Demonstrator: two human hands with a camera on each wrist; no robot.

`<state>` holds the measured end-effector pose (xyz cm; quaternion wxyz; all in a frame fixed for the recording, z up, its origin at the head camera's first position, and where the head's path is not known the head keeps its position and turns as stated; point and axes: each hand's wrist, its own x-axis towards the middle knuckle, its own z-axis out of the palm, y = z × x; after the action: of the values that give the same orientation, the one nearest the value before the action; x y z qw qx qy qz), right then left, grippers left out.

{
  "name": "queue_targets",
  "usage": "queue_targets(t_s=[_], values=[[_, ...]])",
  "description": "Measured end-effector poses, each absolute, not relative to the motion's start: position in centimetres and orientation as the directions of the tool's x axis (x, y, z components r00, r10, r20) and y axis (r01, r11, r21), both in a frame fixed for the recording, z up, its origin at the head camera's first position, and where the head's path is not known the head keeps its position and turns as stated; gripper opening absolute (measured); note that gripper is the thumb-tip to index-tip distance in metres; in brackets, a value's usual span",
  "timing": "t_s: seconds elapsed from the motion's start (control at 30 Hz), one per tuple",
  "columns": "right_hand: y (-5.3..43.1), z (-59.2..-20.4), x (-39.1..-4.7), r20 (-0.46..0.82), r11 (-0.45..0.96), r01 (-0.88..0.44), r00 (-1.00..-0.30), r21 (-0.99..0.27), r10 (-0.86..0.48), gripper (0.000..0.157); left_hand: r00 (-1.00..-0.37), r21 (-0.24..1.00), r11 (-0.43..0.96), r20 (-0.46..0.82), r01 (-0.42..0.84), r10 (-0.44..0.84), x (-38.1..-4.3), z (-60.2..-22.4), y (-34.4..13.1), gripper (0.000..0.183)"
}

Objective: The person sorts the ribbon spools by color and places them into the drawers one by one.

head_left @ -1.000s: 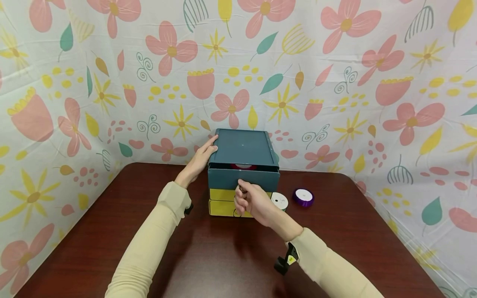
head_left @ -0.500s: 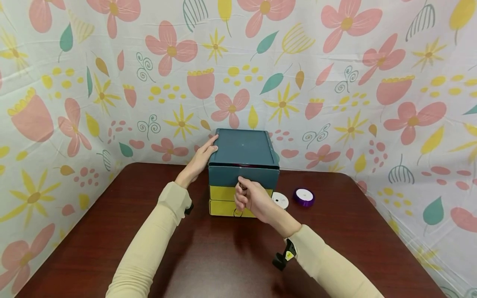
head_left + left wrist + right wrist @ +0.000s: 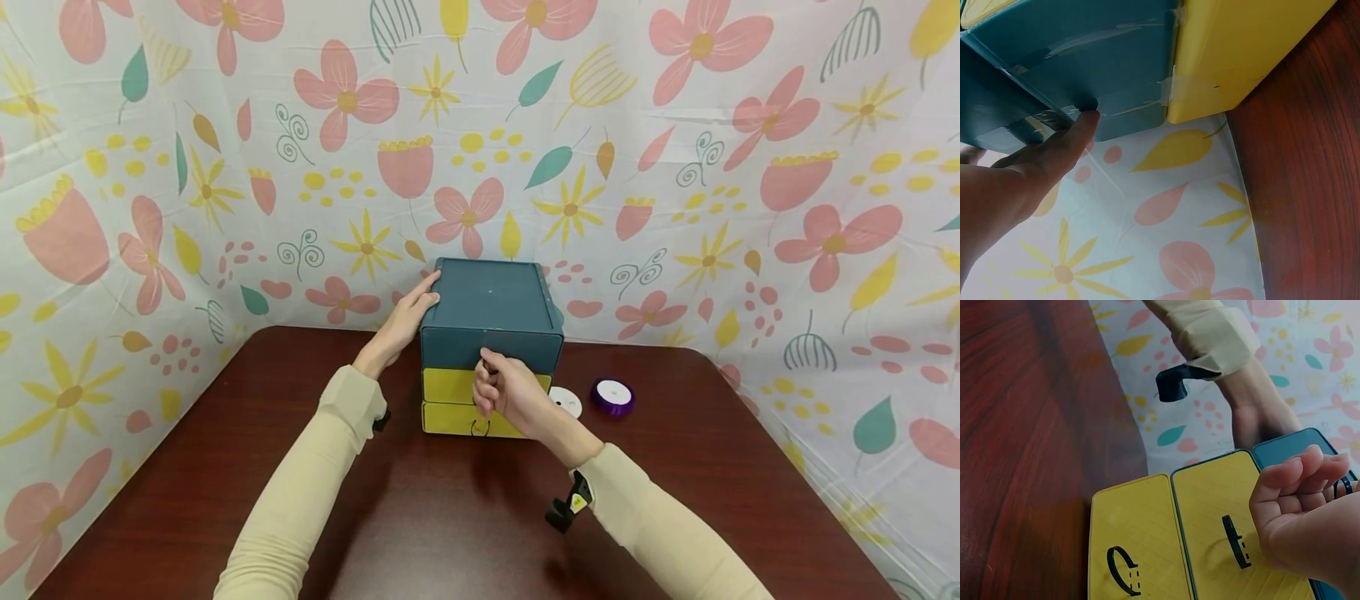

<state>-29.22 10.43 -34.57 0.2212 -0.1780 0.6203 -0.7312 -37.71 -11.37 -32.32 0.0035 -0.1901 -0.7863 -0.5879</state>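
A drawer box (image 3: pixel 491 293) stands at the back of the table, teal on top with two yellow drawers (image 3: pixel 450 418) below. My left hand (image 3: pixel 401 329) rests against its upper left side; the left wrist view shows a fingertip (image 3: pixel 1088 119) on the teal wall. At the front, my right hand (image 3: pixel 510 393) grips the loop handle (image 3: pixel 1342 486) of the teal top drawer (image 3: pixel 450 348), whose front sits flush under the lid. Dark loop handles (image 3: pixel 1124 570) also stick out from the yellow fronts in the right wrist view.
Right of the box lies a purple ribbon spool (image 3: pixel 613 397). A white spool (image 3: pixel 566 402) lies closer in, partly hidden by the right hand. Behind the dark wood table (image 3: pixel 225 467) hangs a flowered cloth (image 3: pixel 675 167).
The teal top drawer has slid back into the box; the gap under the lid, where a red thing showed, has closed. My right hand moved with it while the left hand stayed.
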Motion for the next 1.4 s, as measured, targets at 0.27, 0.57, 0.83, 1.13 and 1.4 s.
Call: queue_targets(t_s=[0.27,0.57,0.83,1.13,1.4], values=[[10.8,-35.1,-29.1,-0.004,-0.095,0.071,-0.822,-0.993,-0.57,0.048,-0.927,0.923,0.232,0.233,0.306,0.295,-37.7,-32.4,-11.4,0.056],[13.0,-38.0,-27.6,-0.105,0.066,0.082,-0.785,-0.994,-0.611,0.038,-0.925,0.925,0.234,0.222,0.301,0.31,-37.3,-32.0,-11.4,0.056],[12.5,-39.6,-28.6,-0.265,0.16,0.212,-0.809,-0.964,-0.525,0.059,-0.922,0.937,0.214,0.198,0.278,0.332,-36.4,-31.0,-11.4,0.056],[11.1,-39.7,-29.4,-0.223,-0.095,0.321,-0.814,-0.942,-0.536,0.033,-0.921,0.919,0.241,0.233,0.313,0.311,-37.9,-32.7,-11.3,0.056],[10.8,-39.7,-29.3,-0.218,-0.12,0.325,-0.822,-0.938,-0.526,0.032,-0.924,0.919,0.242,0.234,0.312,0.303,-37.7,-32.4,-11.4,0.056]])
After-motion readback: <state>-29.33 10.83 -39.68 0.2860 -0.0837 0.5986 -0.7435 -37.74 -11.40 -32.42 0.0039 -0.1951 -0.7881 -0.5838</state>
